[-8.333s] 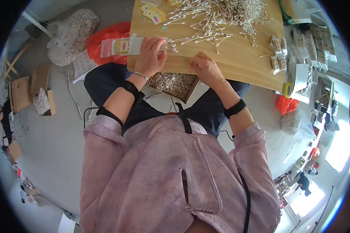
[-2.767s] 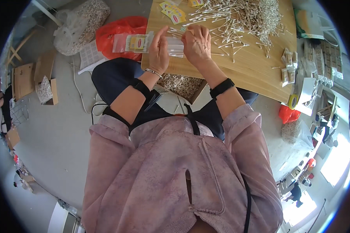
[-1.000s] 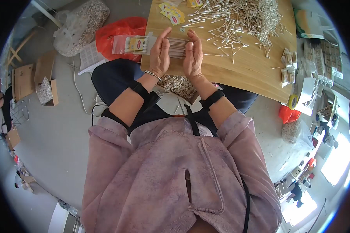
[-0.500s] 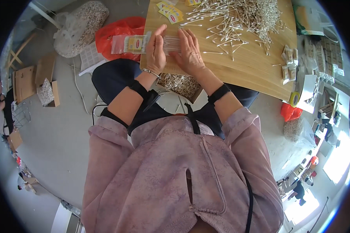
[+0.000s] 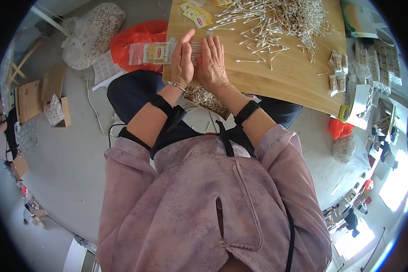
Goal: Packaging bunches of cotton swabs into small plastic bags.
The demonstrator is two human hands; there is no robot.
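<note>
A clear plastic bag of cotton swabs with a yellow card (image 5: 157, 52) lies at the left edge of the wooden table, partly over a red plastic bag. Across its right end stands my left hand (image 5: 182, 61), edge down with its fingers stretched out. My right hand (image 5: 211, 64) lies nearly flat with straight fingers, just right of it. In the narrow gap between the hands a row of swabs (image 5: 196, 49) shows; its right end is hidden under my right hand. Neither hand is closed around anything that I can see.
Loose cotton swabs (image 5: 299, 20) are heaped at the table's far right, with yellow cards (image 5: 197, 14) to their left. Small filled packs (image 5: 338, 68) lie by the right edge near a roll of yellow tape (image 5: 344, 113). A box of swabs (image 5: 207, 98) is below the near edge.
My right hand has slid left toward my left hand, narrowing the gap and covering more of the swab row. My left hand and the bag have stayed nearly in place.
</note>
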